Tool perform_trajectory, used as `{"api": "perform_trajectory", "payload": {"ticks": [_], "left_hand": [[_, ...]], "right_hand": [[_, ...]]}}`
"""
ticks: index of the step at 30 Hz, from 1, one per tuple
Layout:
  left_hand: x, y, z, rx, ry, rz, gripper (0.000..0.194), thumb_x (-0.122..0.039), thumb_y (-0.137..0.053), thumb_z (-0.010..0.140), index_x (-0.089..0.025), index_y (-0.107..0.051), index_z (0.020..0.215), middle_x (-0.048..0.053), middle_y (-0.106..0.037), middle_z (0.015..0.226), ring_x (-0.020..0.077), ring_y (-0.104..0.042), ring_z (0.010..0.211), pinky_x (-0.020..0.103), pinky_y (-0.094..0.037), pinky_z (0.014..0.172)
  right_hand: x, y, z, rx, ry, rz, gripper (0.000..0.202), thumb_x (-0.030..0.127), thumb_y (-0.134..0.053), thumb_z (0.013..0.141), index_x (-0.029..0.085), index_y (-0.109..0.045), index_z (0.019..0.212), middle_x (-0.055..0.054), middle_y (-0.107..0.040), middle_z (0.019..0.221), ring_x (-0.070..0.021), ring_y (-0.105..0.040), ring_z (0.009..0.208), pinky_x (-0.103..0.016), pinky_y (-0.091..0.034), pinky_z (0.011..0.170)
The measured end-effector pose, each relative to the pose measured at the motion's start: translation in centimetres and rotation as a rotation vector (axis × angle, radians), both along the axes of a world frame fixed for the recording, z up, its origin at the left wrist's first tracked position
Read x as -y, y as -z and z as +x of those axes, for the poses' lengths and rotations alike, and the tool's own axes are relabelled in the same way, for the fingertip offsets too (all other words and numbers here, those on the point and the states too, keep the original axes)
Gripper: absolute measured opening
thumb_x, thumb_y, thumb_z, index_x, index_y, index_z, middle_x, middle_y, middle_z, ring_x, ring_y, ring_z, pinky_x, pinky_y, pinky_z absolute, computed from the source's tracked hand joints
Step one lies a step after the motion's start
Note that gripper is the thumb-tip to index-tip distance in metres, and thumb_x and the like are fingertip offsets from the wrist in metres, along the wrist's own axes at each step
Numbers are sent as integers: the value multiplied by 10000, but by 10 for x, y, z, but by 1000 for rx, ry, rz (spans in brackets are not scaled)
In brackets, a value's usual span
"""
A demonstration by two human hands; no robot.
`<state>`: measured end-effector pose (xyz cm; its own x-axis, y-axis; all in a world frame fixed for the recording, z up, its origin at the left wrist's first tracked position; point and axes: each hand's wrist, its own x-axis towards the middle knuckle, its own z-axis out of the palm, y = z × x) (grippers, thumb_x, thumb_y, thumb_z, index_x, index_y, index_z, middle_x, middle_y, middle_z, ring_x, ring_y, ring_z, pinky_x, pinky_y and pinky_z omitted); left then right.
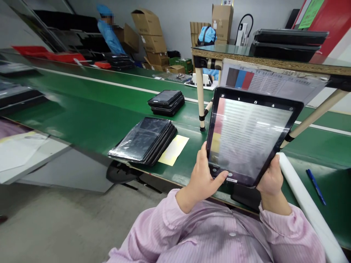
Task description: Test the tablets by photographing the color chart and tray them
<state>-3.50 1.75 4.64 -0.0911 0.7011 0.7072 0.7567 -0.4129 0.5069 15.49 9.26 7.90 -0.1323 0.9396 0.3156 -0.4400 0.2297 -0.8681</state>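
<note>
A black-framed tablet (249,138) is held up and tilted in front of me, its screen lit with a blurred page of lines and red and yellow patches at the left. My left hand (203,179) grips its lower left edge, the thumb over the bottom of the screen near a round button. Around the lower right edge is my right hand (271,177), its fingers partly hidden behind the tablet. Behind it, a printed sheet (274,82) with coloured blocks hangs from the shelf. A stack of tablets (145,140) lies left of my hands, beside a yellow-edged paper (174,149).
A smaller tablet stack (166,102) sits farther back on the green table (90,117). The shelf (274,62) on pale legs holds black devices (290,44). At right are a white roll (307,204) and blue pen (316,187). A person in blue (111,34) is beyond, near boxes (150,27).
</note>
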Motion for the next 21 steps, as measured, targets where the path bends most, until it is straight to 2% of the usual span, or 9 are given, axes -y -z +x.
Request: {"api": "perform_trajectory", "payload": {"ticks": [4, 8, 11, 15, 21], "left_hand": [[6, 1, -7, 7, 33, 21, 1041, -623, -604, 973, -185, 9, 1691, 248, -451, 1515, 381, -531, 1385, 516, -497, 1101], [17, -3, -9, -2, 14, 47, 1062, -647, -614, 956, -183, -3, 1691, 246, -453, 1505, 383, -539, 1366, 521, -503, 1090], [23, -8, -9, 11, 5, 51, 1047, -659, -595, 962, -182, -15, 1692, 231, -492, 1453, 368, -569, 1320, 502, -531, 1050], [27, -12, -7, 18, -3, 55, 1054, -676, -593, 953, -178, -24, 1688, 234, -491, 1453, 368, -581, 1302, 508, -540, 1036], [27, -11, -3, 78, 32, 74, 1069, -658, -637, 930, -183, -50, 1687, 234, -463, 1516, 383, -537, 1365, 548, -508, 1089]], "right_hand": [[19, 0, -7, -109, 46, -49, 473, 709, -647, 904, 306, -811, 1089, -2, -766, 1228, -259, -523, 1465, -496, -359, 1317], [32, 3, -9, -139, 98, -82, 458, 687, -630, 927, 318, -800, 1139, 10, -759, 1247, -234, -512, 1473, -457, -320, 1332], [35, 3, -8, -139, 115, -76, 461, 672, -593, 956, 315, -793, 1167, 9, -749, 1276, -213, -464, 1509, -434, -297, 1339], [36, 1, -10, -136, 165, -31, 487, 637, -585, 976, 291, -748, 1277, -8, -707, 1365, -216, -407, 1548, -462, -289, 1341], [37, -6, -13, -199, 162, -54, 509, 614, -639, 945, 281, -717, 1322, -9, -665, 1431, -234, -420, 1542, -468, -308, 1331]]}}
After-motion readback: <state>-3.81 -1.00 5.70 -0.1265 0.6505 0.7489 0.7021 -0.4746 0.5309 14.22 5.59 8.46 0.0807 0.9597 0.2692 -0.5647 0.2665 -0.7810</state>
